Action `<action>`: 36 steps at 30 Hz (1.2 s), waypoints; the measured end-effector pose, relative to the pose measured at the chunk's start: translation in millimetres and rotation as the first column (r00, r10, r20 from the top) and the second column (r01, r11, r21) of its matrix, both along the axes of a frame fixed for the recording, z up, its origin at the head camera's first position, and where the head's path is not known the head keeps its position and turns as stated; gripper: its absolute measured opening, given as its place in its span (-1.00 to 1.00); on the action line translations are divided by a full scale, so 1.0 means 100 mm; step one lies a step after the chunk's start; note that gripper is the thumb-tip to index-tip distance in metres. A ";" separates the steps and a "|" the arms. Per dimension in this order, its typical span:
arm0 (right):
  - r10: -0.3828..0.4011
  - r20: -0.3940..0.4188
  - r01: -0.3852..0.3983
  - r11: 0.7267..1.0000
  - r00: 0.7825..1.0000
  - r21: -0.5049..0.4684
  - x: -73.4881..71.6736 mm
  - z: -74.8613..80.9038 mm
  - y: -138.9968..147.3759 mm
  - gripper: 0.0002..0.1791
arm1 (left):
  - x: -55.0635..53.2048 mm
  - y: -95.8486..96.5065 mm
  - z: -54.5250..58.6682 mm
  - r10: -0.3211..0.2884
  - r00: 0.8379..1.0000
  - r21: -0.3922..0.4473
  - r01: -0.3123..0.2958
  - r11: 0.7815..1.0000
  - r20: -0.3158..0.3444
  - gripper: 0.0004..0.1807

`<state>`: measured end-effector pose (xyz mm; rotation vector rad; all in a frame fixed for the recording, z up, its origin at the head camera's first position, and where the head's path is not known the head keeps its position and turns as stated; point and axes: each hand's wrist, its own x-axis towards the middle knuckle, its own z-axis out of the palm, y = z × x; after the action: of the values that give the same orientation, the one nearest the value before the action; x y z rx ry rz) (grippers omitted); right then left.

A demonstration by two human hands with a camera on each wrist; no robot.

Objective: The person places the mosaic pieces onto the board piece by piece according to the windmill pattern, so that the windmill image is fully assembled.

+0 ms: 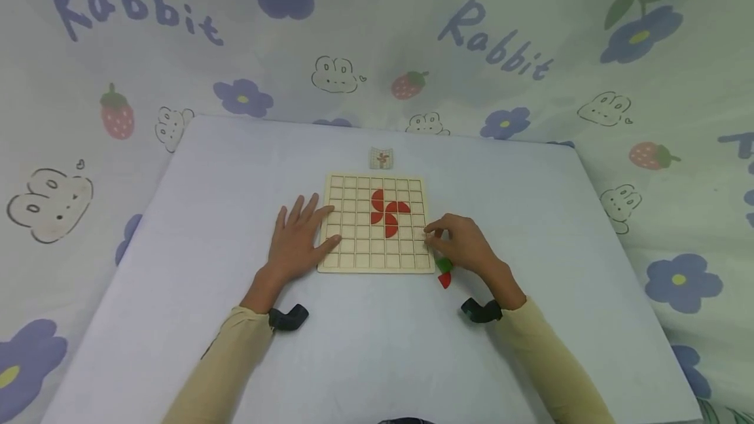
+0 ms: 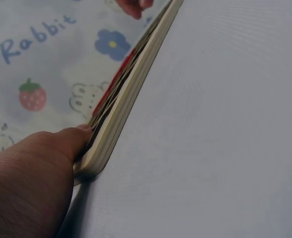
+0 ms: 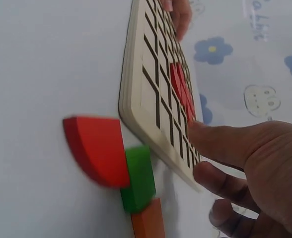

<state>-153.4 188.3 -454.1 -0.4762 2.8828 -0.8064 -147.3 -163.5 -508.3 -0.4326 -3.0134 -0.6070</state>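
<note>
A light wooden grid board (image 1: 353, 262) lies flat on the table. Several red rounded pieces (image 1: 391, 225) sit in its squares in a pinwheel shape. My left hand (image 1: 296, 241) rests on the board's left edge, its fingers spread and its thumb (image 2: 74, 141) on top. Beside the right edge hovers my right hand (image 1: 468, 241), fingers bent and thumb tip close to the index tip. No piece shows between them. Below it lie a loose red quarter-round piece (image 3: 99, 148), a green block (image 3: 140, 179) and an orange block (image 3: 148, 222), partly cut off in the right wrist view.
Behind the board stands a small card (image 1: 381, 158) with a grid and a red pinwheel picture. A white cloth covers the table (image 1: 377, 345). A curtain (image 1: 377, 31) with rabbits, flowers and strawberries hangs behind it. Each wrist carries a dark camera mount (image 1: 288, 318).
</note>
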 end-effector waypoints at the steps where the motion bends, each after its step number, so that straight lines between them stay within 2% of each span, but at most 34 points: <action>1: -0.007 0.017 0.007 1.000 1.000 0.002 0.02 0.01 0.03 -0.78 | 0.00 0.00 0.00 0.001 1.000 -0.002 -0.001 1.000 0.000 -0.19; 6: -0.022 0.100 0.019 0.999 0.995 0.033 0.09 0.08 0.18 -0.74 | -0.02 -0.01 0.01 0.004 1.000 -0.005 -0.004 1.000 -0.001 -0.19; 10: 0.026 0.168 -0.034 0.999 0.985 0.043 0.15 0.09 0.29 -0.73 | -0.01 0.00 0.03 -0.001 1.000 0.007 0.001 1.000 0.010 -0.19; 16: 0.072 0.128 -0.078 0.996 0.989 0.040 0.24 0.05 0.40 -0.70 | -0.01 0.01 0.06 -0.004 1.000 0.009 0.004 1.000 0.010 -0.20; 20: 0.165 0.133 -0.165 0.986 0.977 -0.009 0.28 0.02 0.42 -0.68 | -0.01 0.01 0.07 -0.001 1.000 0.002 0.001 1.000 0.010 -0.20; 24: 0.235 0.073 -0.236 0.972 0.969 0.003 0.30 0.00 0.41 -0.72 | -0.01 0.02 0.07 0.002 1.000 0.005 -0.002 1.000 0.008 -0.20; 28: 0.208 0.013 -0.208 0.977 0.978 0.054 0.28 -0.02 0.43 -0.79 | 0.00 0.02 0.06 0.007 1.000 0.001 -0.007 1.000 0.000 -0.19; 33: 0.070 -0.039 -0.064 0.987 0.997 0.145 0.25 -0.02 0.50 -0.84 | 0.00 0.02 0.04 0.012 1.000 0.003 -0.012 1.000 -0.001 -0.19; 34: 0.052 -0.039 -0.046 0.990 0.998 0.132 0.26 -0.03 0.51 -0.83 | 0.00 0.02 0.04 0.011 1.000 0.005 -0.011 1.000 0.001 -0.19; 36: 0.074 -0.017 -0.072 0.995 0.997 0.074 0.29 -0.03 0.52 -0.79 | 0.00 0.01 0.03 0.012 1.000 0.003 -0.012 1.000 0.007 -0.18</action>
<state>-124.4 240.1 -456.9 -0.5807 2.8819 -0.6858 -146.9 -162.4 -504.9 -0.4136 -3.0187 -0.6128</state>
